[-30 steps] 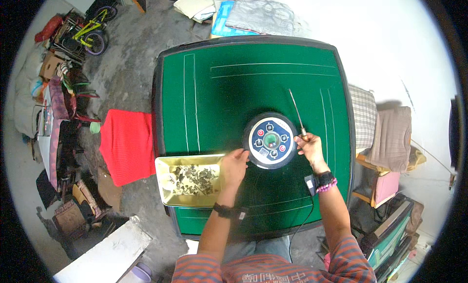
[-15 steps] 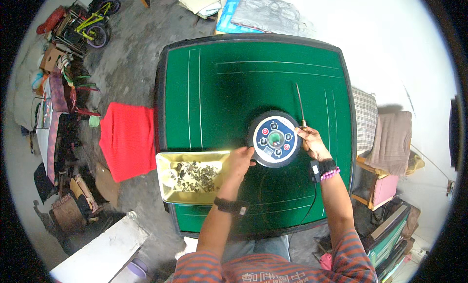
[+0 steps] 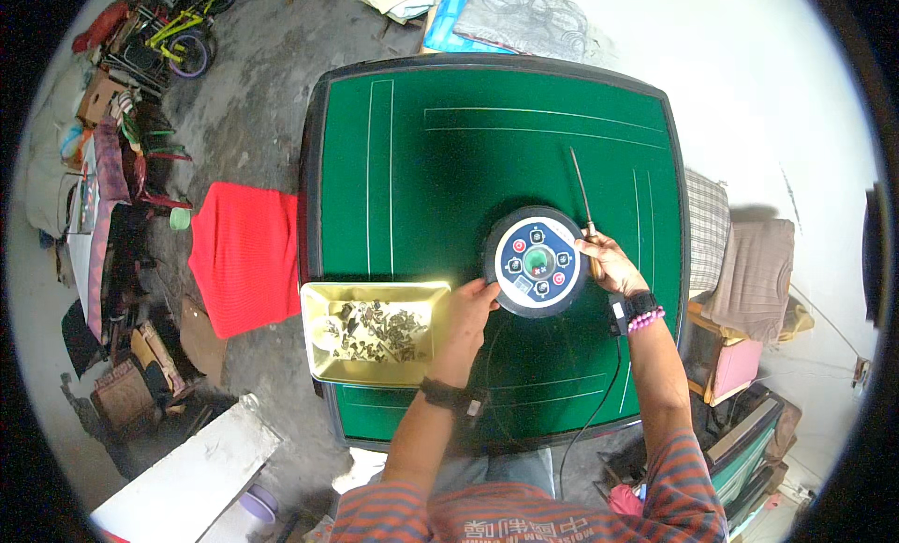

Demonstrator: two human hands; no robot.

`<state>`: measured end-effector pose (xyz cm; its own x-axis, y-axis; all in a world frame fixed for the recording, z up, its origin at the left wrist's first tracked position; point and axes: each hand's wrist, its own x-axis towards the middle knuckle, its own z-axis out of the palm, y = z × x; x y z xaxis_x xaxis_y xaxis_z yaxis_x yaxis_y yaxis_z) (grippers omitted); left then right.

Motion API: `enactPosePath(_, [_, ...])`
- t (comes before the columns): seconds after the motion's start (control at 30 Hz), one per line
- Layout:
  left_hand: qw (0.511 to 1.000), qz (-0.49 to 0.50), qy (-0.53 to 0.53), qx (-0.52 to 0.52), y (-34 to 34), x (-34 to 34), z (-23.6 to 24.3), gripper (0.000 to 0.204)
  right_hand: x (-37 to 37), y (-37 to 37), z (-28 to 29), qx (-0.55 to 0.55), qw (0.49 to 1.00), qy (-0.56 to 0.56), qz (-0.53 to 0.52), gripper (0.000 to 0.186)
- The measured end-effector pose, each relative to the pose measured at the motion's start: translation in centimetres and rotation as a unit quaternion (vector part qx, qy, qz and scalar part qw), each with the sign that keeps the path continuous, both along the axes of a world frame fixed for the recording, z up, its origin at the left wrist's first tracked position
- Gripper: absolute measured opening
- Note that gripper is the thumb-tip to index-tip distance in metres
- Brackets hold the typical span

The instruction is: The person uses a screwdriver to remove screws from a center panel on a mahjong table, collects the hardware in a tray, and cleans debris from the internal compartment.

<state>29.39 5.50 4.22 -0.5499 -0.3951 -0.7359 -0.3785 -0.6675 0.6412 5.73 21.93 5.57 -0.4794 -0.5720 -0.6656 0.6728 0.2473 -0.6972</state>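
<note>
A round control panel (image 3: 548,241) with a black rim, a blue and white face and several buttons is over the middle right of a green-felted mahjong table (image 3: 468,178). My left hand (image 3: 471,314) grips its lower left edge, thumb near the rim and the other fingers partly hidden. At the right edge my right hand (image 3: 613,265) pinches the rim. The same hand also keeps a long screwdriver (image 3: 581,187), its shaft pointing away from me and its pale handle in the palm. Whether the panel touches the felt I cannot tell.
Left of my left hand, a yellowish tray (image 3: 423,342) of small dark pieces overlaps the table's left edge. A red cloth-covered seat (image 3: 245,257) stands left, and a chair with a brown cloth (image 3: 746,271) right. A thin cable (image 3: 599,407) hangs from my right wrist.
The whole view has shifted slightly, so the table sits a little higher and further right. Both hands keep their hold on the control panel, and the screwdriver stays in my right hand.
</note>
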Motion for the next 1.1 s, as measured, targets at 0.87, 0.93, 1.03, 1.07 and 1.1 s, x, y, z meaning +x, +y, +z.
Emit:
enactPosePath(0.87, [0.978, 0.066, -0.018, -0.199, 3.3, 0.3, -1.8, 0.027, 1.3, -0.1, -2.1, 0.047, 0.992, 0.114, -0.028, 0.017])
enactPosePath(0.93, [0.969, 0.083, 0.043, -0.227, 3.6, 1.4, -0.4, 0.038, 3.0, 0.5, -1.0, 0.177, 0.951, 0.245, -0.061, 0.023])
enactPosePath(1.03, [0.947, 0.021, 0.025, -0.32, 4.3, 5.7, 0.7, 0.044, 4.8, 3.8, -2.4, 0.029, 0.889, 0.417, -0.186, 0.018])
enactPosePath(1.07, [0.943, 0.03, 0.028, -0.332, 4.5, 8.1, 1.2, 0.041, 6.6, 4.8, -1.8, 0.049, 0.886, 0.43, -0.163, 0.017])
enactPosePath(1.1, [0.934, 0.016, 0.013, -0.357, 4.5, 10.7, 1.6, 0.032, 9.1, 5.8, -0.8, 0.069, 0.893, 0.425, -0.131, 0.016])
